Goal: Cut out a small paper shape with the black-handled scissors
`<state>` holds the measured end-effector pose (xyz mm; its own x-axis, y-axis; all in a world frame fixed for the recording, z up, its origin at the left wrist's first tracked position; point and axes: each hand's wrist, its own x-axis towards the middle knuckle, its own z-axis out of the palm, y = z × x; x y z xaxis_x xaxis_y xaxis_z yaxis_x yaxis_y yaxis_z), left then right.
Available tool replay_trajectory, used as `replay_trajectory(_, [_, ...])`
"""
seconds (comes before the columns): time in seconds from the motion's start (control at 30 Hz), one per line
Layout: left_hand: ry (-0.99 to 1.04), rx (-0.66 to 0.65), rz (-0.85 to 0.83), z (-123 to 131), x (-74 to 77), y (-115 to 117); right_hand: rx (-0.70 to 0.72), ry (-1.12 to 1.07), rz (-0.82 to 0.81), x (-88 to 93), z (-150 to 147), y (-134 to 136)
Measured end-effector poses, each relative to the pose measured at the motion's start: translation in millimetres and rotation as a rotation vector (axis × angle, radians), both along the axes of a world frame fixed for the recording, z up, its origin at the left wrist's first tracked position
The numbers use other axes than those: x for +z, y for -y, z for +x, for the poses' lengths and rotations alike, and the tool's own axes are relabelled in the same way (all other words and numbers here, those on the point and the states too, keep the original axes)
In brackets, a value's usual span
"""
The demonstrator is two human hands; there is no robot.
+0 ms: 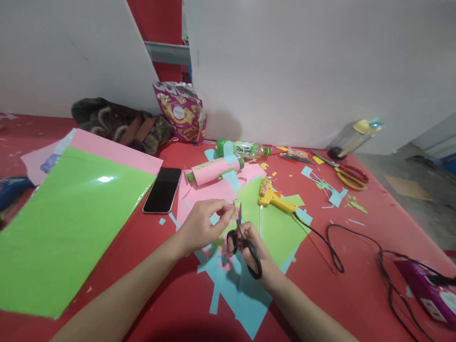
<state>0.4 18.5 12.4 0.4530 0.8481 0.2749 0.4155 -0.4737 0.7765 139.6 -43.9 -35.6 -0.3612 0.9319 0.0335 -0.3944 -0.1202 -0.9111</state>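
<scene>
The right hand (261,246) grips scissors (240,221), blades slightly parted; the left hand (206,221) pinches a pink scrap (234,213) against them. Left of the grip, a plastic sleeve (66,141) holds green paper (78,223); beyond stands a snack bag (180,114).

scissor handles (247,244): black | glue gun (280,202): yellow | table (138,237): red

"How's the light?"
"Even, moderately bright; white glare on the glossy green plastic-wrapped rectangular sheet (78,228), soft shadows on the smooth white wall panel (302,71)."
"Sharp?"
"Slightly soft, stretched toward the edges."
</scene>
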Motion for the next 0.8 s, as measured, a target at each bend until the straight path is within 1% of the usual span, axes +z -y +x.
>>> replay_trajectory(0.3, [-0.011,-0.055,0.031,-6,4.0,-3,0.023,0.026,-0.038,8.1,-2,0])
replay_trajectory(0.63, [-0.095,-0.098,0.094,-11,9.2,-5,0.046,0.038,-0.025,6.4,-3,1])
replay_trajectory(0.8, [-0.111,-0.128,0.059,-14,13.3,-6,0.054,0.033,-0.019,7.9,-4,2])
